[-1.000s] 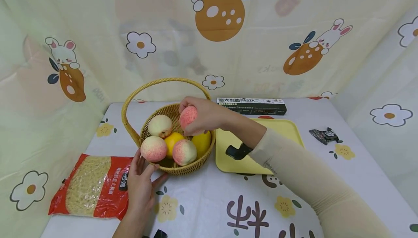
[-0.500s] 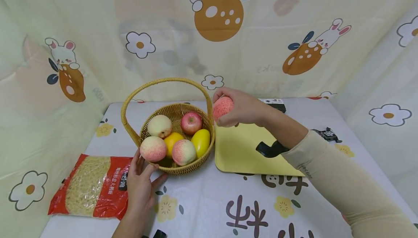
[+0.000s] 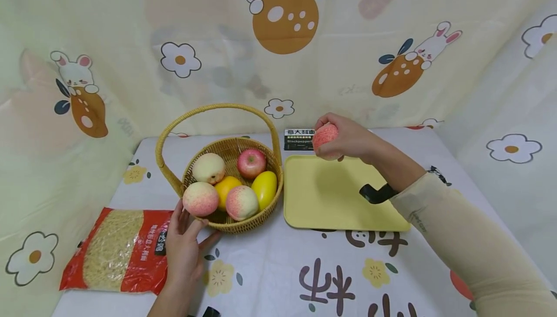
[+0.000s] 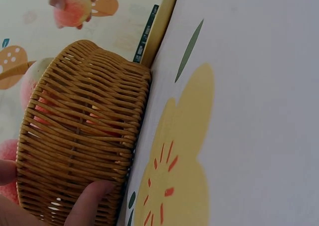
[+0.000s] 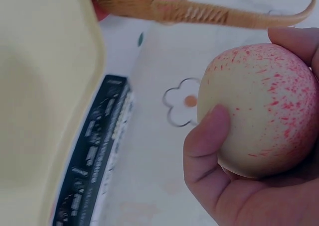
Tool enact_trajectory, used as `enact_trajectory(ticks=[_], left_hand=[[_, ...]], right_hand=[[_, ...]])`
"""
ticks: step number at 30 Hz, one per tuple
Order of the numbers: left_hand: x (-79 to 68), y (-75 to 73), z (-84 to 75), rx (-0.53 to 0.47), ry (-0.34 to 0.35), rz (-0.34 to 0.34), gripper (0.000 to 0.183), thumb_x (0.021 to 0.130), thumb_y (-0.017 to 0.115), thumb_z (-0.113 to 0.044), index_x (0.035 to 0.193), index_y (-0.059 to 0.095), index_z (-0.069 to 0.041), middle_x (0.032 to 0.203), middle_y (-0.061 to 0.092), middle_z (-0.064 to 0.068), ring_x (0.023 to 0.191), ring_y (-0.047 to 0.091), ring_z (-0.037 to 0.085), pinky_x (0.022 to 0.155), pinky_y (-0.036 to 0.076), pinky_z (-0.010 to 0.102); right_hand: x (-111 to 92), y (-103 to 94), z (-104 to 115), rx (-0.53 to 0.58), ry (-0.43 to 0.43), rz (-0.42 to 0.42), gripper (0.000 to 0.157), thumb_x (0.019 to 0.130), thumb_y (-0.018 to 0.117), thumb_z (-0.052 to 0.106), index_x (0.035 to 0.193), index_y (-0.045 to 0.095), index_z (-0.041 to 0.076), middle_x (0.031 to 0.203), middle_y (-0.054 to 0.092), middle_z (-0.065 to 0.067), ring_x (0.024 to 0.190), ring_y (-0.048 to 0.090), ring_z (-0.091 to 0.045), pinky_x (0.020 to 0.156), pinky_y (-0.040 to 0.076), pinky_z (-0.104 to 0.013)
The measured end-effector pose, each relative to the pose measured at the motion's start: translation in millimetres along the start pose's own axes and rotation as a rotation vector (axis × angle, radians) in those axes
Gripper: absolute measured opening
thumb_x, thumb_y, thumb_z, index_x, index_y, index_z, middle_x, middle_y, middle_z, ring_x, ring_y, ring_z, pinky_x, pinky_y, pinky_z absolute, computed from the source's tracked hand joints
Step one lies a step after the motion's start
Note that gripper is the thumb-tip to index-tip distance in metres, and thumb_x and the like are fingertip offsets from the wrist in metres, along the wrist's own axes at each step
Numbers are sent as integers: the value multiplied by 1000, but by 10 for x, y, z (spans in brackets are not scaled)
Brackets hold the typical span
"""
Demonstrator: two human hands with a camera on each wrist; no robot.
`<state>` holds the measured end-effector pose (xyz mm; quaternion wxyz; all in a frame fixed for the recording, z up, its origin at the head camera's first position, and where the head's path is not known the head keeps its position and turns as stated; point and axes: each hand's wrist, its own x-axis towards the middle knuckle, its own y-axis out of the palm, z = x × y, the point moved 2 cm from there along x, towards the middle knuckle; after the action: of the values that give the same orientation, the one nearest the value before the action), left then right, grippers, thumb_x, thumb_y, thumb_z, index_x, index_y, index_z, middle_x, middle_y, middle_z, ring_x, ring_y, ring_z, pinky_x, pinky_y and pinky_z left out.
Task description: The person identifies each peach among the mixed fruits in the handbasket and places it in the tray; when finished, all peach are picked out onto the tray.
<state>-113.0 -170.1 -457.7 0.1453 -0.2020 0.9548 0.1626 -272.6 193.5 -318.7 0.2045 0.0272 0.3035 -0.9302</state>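
My right hand (image 3: pixel 348 138) holds a pink-and-cream peach (image 3: pixel 325 138) in the air over the back of the yellow tray (image 3: pixel 300 218). In the right wrist view, thumb and fingers curl round the peach (image 5: pixel 259 106). My left hand (image 3: pixel 184 247) grips the near left rim of the wicker basket (image 3: pixel 248 225); in the left wrist view, one digit lies on its woven wall (image 4: pixel 79 131) and another is at the rim. Inside the basket are several fruits: peaches (image 3: pixel 241 203), a red apple (image 3: pixel 251 163), an orange (image 3: pixel 227 189) and a yellow mango (image 3: pixel 264 189).
A red bag of pasta (image 3: pixel 115 249) lies left of the basket. Behind the tray stands a dark pasta box (image 3: pixel 298 140), partly hidden by the right hand. A small black packet (image 3: pixel 437 174) shows beyond the right forearm. The basket's tall handle (image 3: pixel 217 108) arches over it.
My right hand has lifted the peach out of the basket and carried it right, over the tray, uncovering the apple. The left hand has stayed at the basket. The view has shifted slightly.
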Motion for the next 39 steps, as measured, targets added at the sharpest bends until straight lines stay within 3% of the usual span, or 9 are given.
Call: enact_trajectory(ticks=[8, 19, 25, 31, 39], left_hand=[[0, 3, -1, -12, -9, -8, 86, 99, 57, -2, 168, 22, -40, 175, 25, -5, 154, 35, 22, 99, 59, 59], [-7, -8, -1, 5, -19, -19, 85, 100, 55, -3, 167, 22, -43, 176, 24, -6, 152, 36, 24, 97, 61, 55], [-18, 3, 2, 8, -9, -4, 84, 101, 55, -3, 168, 22, -41, 175, 25, -5, 152, 37, 24, 96, 61, 54], [-24, 7, -5, 13, -5, 0, 85, 100, 54, -3, 168, 21, -40, 175, 24, -4, 152, 37, 23, 95, 62, 54], [-25, 0, 1, 21, -11, -3, 84, 101, 55, -4, 168, 21, -41, 176, 23, -5, 153, 36, 24, 95, 62, 53]], right_hand=[[182, 65, -263, 6, 46, -23, 59, 86, 80, 19, 135, 49, 9, 126, 58, -18, 103, 59, -32, 62, 56, -36], [549, 390, -538, -18, 110, 13, 63, 86, 80, 27, 139, 50, 13, 131, 58, -16, 108, 60, -32, 81, 62, -56], [649, 515, -628, -33, 125, -4, 65, 85, 79, 25, 142, 51, 13, 131, 60, -17, 108, 62, -32, 81, 63, -55], [732, 615, -716, -41, 138, 5, 65, 88, 77, 23, 145, 49, 12, 133, 59, -17, 109, 61, -32, 76, 64, -44], [746, 717, -743, -123, 85, 14, 64, 87, 78, 19, 144, 52, 7, 130, 61, -20, 104, 61, -30, 67, 63, -41]])
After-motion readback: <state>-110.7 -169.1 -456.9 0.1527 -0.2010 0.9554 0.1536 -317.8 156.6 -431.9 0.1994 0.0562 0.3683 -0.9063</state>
